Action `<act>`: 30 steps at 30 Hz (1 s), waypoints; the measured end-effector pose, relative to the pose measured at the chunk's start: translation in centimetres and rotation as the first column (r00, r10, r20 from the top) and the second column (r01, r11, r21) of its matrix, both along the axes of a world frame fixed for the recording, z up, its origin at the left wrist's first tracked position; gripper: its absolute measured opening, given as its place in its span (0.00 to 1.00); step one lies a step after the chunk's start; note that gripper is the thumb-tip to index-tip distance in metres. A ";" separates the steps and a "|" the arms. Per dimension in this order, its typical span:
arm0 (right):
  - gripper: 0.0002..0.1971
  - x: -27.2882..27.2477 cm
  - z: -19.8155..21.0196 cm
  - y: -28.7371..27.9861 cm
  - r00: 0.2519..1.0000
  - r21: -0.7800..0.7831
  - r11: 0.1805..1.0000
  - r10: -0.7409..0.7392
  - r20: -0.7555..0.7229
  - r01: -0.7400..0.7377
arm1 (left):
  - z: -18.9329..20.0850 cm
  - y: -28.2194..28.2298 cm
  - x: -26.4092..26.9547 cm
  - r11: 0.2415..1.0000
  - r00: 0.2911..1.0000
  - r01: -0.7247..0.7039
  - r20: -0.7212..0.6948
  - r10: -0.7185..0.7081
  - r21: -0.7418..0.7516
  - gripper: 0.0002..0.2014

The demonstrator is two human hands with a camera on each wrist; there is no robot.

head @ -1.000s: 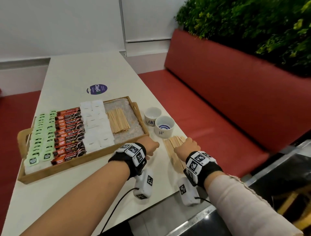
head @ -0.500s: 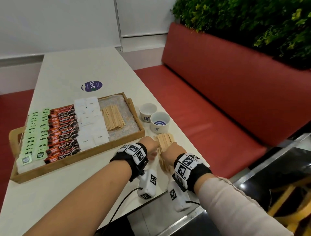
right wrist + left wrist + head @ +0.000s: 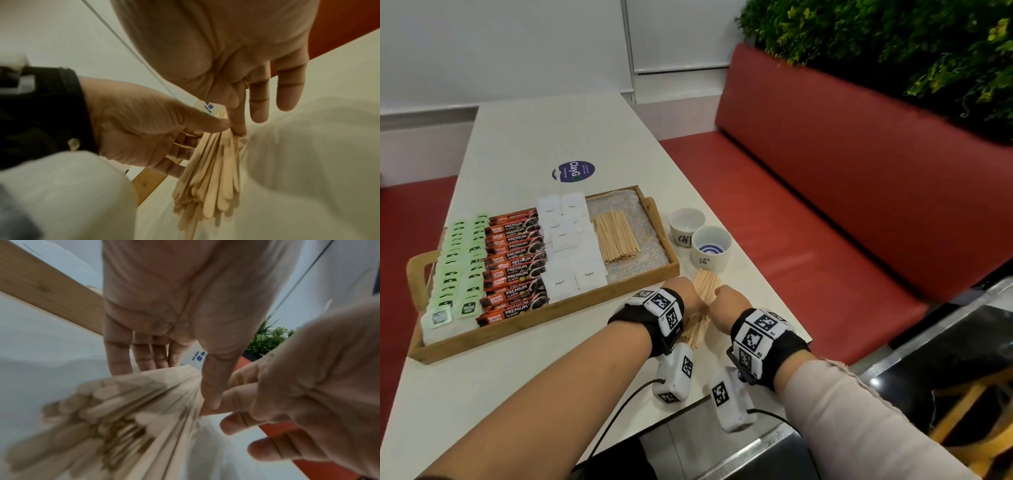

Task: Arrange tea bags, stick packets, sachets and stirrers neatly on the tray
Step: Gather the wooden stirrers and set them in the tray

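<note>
A wooden tray [image 3: 551, 318] holds rows of green tea bags [image 3: 458, 270], dark stick packets [image 3: 513, 260], white sugar sachets [image 3: 571, 246] and a flat group of wooden stirrers [image 3: 616, 236]. Right of the tray's near corner, both hands meet around a loose bundle of stirrers [image 3: 707, 284]. My left hand [image 3: 683, 291] grips the bundle [image 3: 216, 178] with its thumb on top and its fingers underneath. My right hand [image 3: 731, 298] pinches the same bundle [image 3: 123, 418] from the other side, two of its fingers hanging straight. The near ends fan out, tilted just above the table.
Two small white cups [image 3: 686, 226] [image 3: 710, 250] stand just beyond the hands, right of the tray. A purple round sticker [image 3: 573, 171] lies behind the tray. The table's right edge [image 3: 774, 291] is close to the right hand, with a red bench [image 3: 825, 205] beyond it.
The two hands have come together from either side of the stirrers lying flat on the table. The stirrers are now squeezed into one bundle held between them.
</note>
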State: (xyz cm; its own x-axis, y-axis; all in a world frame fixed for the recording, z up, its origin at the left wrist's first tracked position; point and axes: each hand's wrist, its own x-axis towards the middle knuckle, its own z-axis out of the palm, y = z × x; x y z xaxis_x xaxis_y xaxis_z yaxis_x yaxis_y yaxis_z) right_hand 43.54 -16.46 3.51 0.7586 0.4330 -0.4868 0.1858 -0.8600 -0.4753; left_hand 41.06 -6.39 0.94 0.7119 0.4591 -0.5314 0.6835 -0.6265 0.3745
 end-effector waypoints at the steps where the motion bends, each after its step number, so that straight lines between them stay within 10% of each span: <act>1: 0.18 0.0 0.1 0.0 1.000 0.006 1.000 -0.002 -0.006 0.002 | -0.1 -0.1 0.1 0.999 1.000 0.024 -0.020 -0.023 0.049 0.21; 9: 0.18 0.4 -0.3 0.5 0.998 0.062 0.997 -0.045 -0.047 0.048 | -1.0 -0.4 0.7 0.955 0.996 0.056 -0.078 -0.035 0.290 0.36; 18: 0.17 0.9 -1.5 1.0 0.989 0.084 0.988 -0.124 -0.082 0.131 | -1.0 -0.2 0.3 0.914 0.963 0.251 -0.177 -0.203 0.319 0.14; 30: 0.10 0.8 -2.2 1.0 0.988 0.090 0.985 -0.138 -0.067 0.144 | -0.9 0.1 -0.7 0.913 0.955 0.280 -0.183 -0.233 0.296 0.18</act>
State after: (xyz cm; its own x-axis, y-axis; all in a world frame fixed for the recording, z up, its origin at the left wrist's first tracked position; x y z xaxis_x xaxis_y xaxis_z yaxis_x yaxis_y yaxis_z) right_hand 44.32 -15.46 1.30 0.7860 0.3699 -0.4954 0.0342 -0.8261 -0.5625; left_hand 40.34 -6.24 0.02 0.7560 0.4306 -0.4930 0.5143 -0.8567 0.0404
